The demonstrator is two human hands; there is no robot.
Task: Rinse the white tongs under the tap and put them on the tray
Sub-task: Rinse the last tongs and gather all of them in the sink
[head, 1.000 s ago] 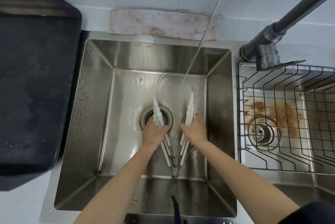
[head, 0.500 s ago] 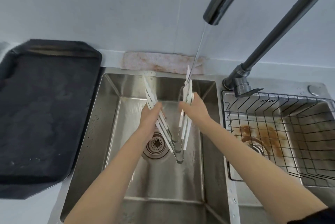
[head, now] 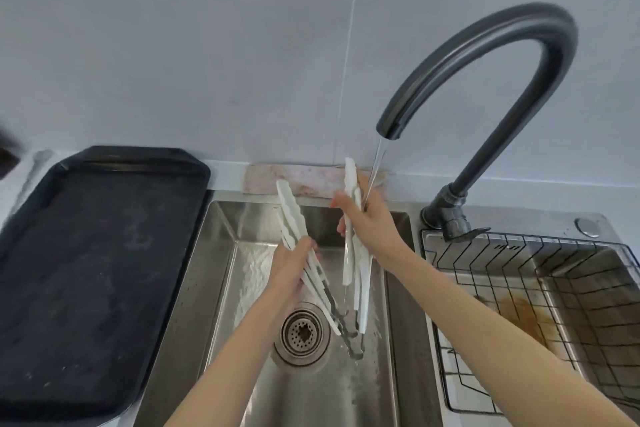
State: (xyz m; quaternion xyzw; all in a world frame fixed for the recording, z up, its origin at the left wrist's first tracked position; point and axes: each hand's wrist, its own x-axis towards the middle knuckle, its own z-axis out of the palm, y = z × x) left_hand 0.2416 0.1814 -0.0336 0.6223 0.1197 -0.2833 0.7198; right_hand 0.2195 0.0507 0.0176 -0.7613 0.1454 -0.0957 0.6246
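Note:
The white tongs (head: 356,274) are spread in a V over the steel sink (head: 221,253), hinge down near the drain, tips pointing up. My left hand (head: 292,265) grips the left arm of the tongs. My right hand (head: 370,222) grips the right arm, just under the dark curved tap (head: 485,56). A thin stream of water (head: 375,167) falls from the spout onto my right hand and the right arm. The black tray (head: 93,271) lies flat on the counter left of the sink.
A stained cloth (head: 304,182) lies along the wall behind the sink. A black wire rack (head: 540,316) sits in the second basin on the right. The round drain (head: 301,333) is below the tongs.
Both hands have lifted the tongs from the sink bottom up toward the spout. The view has tilted upward, showing the whole tap. The stream now lands on my right hand.

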